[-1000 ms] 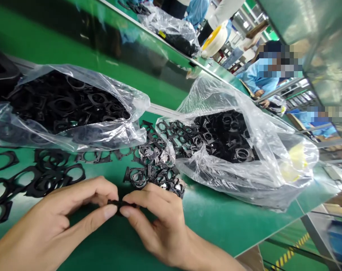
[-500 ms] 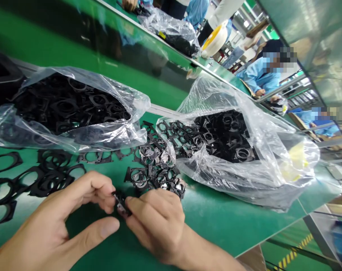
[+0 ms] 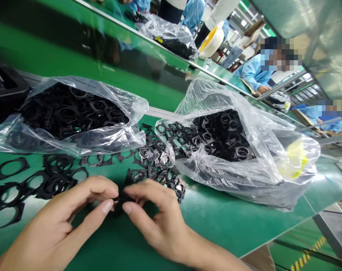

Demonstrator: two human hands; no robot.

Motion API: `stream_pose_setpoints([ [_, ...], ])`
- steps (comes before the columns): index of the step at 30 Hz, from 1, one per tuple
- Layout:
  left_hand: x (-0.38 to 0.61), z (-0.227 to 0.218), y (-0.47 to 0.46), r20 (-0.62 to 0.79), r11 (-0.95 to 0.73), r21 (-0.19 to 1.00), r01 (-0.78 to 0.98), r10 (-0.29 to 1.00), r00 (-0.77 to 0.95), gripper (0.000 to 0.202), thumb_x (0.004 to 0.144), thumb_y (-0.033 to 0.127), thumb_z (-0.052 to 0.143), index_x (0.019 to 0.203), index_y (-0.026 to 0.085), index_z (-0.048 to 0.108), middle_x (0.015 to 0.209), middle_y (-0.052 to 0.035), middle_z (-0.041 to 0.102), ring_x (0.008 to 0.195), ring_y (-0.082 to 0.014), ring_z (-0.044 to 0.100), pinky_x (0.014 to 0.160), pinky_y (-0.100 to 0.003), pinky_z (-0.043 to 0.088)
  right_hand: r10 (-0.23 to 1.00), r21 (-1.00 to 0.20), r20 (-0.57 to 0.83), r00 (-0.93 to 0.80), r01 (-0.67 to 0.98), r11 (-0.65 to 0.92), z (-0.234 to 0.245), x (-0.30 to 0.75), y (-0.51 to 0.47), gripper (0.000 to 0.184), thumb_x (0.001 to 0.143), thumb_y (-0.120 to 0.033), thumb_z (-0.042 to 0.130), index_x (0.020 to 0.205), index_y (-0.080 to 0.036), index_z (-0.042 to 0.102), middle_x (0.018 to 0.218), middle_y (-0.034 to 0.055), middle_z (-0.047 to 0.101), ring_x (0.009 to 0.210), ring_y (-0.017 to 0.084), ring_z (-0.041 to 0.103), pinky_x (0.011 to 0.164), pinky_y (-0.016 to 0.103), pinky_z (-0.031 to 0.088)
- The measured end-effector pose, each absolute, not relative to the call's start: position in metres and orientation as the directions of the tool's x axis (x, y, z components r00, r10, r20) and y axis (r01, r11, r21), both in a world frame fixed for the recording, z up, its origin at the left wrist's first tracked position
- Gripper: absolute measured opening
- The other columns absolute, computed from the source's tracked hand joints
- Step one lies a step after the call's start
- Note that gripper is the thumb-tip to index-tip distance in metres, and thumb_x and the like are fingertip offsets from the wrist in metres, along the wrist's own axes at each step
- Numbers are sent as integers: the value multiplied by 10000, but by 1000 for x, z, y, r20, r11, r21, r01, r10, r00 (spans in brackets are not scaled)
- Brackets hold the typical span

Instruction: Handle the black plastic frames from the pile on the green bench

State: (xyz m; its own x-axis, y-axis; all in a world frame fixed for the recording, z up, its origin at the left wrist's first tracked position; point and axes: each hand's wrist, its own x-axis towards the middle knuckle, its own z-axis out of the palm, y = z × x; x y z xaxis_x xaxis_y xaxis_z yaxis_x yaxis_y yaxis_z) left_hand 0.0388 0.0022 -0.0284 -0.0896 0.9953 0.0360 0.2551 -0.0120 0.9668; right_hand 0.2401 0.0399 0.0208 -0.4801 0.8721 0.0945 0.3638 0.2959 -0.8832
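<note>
My left hand [image 3: 60, 226] and my right hand [image 3: 156, 220] meet low in the middle of the view, both pinching a small black plastic part [image 3: 120, 198] between thumbs and fingertips just above the green table [image 3: 222, 222]. The part is mostly hidden by my fingers. Right behind my hands lies a loose heap of small black ring-shaped parts [image 3: 156, 165]. Flat black ring frames [image 3: 43, 180] are spread on the table to the left of my left hand.
Two clear plastic bags full of black parts lie behind: one on the left [image 3: 72, 113], one on the right [image 3: 230, 143]. A black tray [image 3: 4, 86] sits far left. Another bag [image 3: 171, 35] lies beyond the divider. People in blue coats [image 3: 255, 71] work at the back right.
My fingers have closed back together on the part after turning it; the left thumb has come up to the pinch. The view has shifted slightly downward.
</note>
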Motion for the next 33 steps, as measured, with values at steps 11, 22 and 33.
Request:
stream_pose_setpoints([
  [11,39,-9,24,397,-396,812,429,913,92,84,921,115,681,937,197,678,898,-38,747,853,-153,723,815,-227,568,900,-944,6,-435,295,149,1,233,48,46,904,-227,724,873,-198,739,739,26,785,637,175,743,629,249,580],
  [22,39,-11,23,491,-503,750,429,858,148,135,925,41,650,936,165,702,913,-53,708,849,-137,690,799,-220,545,898,-915,82,-433,325,240,-1,235,47,65,936,-238,701,920,-194,747,773,25,798,662,179,753,631,255,575],
  [33,39,-13,22,399,-403,833,379,912,93,83,915,93,696,908,172,673,915,-24,684,881,-118,666,826,-205,530,834,-839,246,-494,322,438,3,233,49,76,945,-149,669,937,-182,737,796,38,758,678,170,702,638,253,536],
])
